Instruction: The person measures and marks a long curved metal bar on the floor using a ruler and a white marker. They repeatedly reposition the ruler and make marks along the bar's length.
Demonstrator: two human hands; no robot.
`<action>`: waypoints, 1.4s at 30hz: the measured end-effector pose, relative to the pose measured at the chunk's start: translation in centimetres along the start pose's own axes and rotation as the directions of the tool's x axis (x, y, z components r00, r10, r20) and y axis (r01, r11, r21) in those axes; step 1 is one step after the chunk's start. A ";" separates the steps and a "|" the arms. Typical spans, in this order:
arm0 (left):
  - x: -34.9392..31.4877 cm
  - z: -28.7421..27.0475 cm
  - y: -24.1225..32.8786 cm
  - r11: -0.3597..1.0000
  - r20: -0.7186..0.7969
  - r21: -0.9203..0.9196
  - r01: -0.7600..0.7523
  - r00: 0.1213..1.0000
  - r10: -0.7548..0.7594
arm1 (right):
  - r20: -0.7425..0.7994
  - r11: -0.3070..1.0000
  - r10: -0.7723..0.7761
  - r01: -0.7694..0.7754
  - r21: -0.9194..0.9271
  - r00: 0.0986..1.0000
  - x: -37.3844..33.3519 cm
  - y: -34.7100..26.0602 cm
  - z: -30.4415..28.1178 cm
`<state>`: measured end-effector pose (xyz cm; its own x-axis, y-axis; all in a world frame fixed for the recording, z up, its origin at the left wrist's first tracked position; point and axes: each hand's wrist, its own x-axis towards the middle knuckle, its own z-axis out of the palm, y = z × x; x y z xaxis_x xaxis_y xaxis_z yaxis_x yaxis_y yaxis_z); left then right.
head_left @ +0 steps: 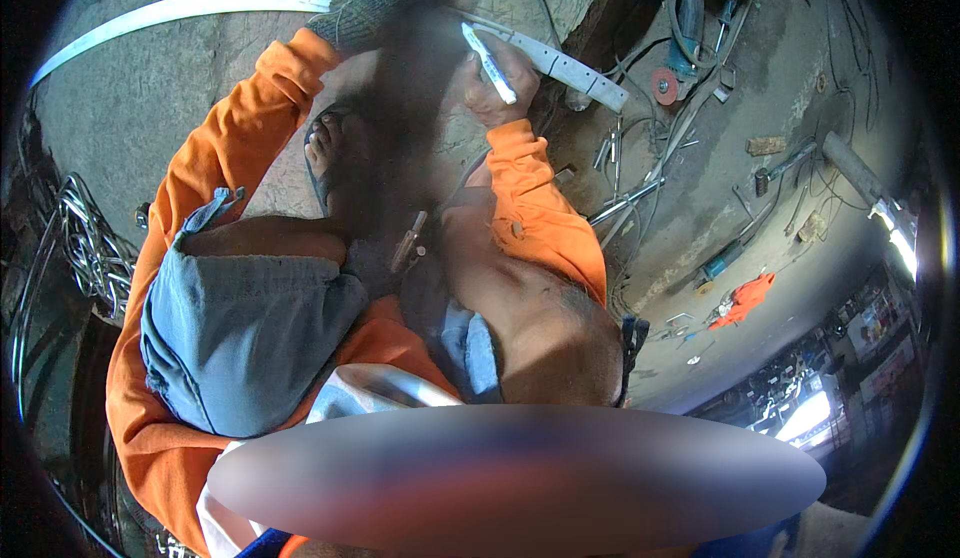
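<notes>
A long, flat, pale metal strip (215, 4) runs from the far left toward the right, bending in the fisheye picture. My left hand (378, 6), in a dark knitted glove, is closed over the strip; its fingertips are lost in a dark smudge. To the right of the glove, a punched or marked length of metal strip (570, 66) comes into sight again and passes behind my right hand (497, 86). That hand is bare and grips a white and blue marker pen (488, 62), slanted across the fingers. Whether the pen touches the strip, I cannot tell.
On the right floor lie an angle grinder (684, 43) with a red disc, several metal rods (628, 200), a hammer (785, 166), another power tool (722, 258), an orange cloth (745, 300) and trailing cables. Coiled metal (92, 238) sits at left. My sandalled foot (325, 153) is below the strip.
</notes>
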<state>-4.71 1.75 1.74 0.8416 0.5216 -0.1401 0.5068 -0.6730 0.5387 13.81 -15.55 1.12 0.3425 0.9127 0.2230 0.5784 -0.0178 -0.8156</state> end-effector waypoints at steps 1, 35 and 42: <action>0.0 0.1 0.0 0.998 -0.079 0.002 -0.063 0.995 0.063 | 0.002 0.999 -0.028 0.028 -0.026 1.000 0.1 0.0 -0.1; 0.2 0.0 0.3 0.997 -0.111 -0.031 -0.065 0.992 0.062 | 0.009 1.000 -0.011 0.011 -0.001 1.000 0.2 -0.1 -0.1; 0.1 0.3 -0.2 0.996 -0.099 -0.058 -0.070 0.993 0.064 | 0.028 0.999 0.016 -0.015 -0.034 0.999 0.3 -0.5 -0.1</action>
<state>-4.71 1.78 1.39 0.8497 0.5267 -0.0222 0.4348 -0.6764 0.5945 13.70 -15.28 1.61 0.3309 0.9233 0.1950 0.5979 -0.0452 -0.8003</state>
